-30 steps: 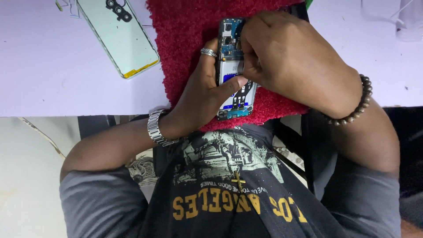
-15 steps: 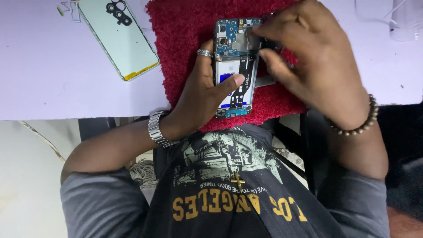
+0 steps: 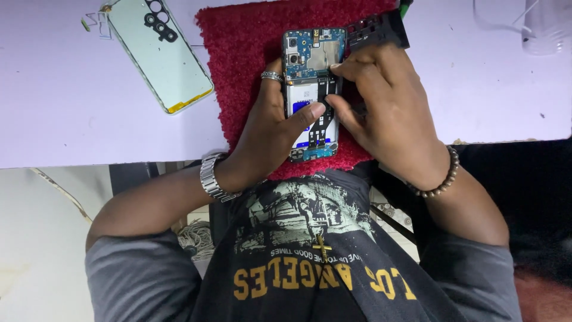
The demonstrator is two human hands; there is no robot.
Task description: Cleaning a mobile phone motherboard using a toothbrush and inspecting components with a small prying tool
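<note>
An opened phone (image 3: pixel 313 53) with its back cover off lies on a red fuzzy mat (image 3: pixel 244 53), showing a blue circuit board, a white battery and black flex strips. My left hand (image 3: pixel 271 134), with a ring and a metal watch, grips the phone from the left, its thumb laid across the battery. My right hand (image 3: pixel 387 113), with a bead bracelet, comes in from the right. Its fingertips pinch a black flex strip (image 3: pixel 325 89) near the phone's middle.
A pale green phone back cover (image 3: pixel 161 53) lies on the white table (image 3: pixel 71 119) to the left of the mat. A black plastic inner cover (image 3: pixel 378 30) rests at the mat's upper right. A clear plastic item (image 3: pixel 545 27) sits at the far right.
My right hand lifted off the phone's upper half, swung right, then returned to the phone's middle. The circuit board is now uncovered, and the black inner cover lies at the mat's upper right.
</note>
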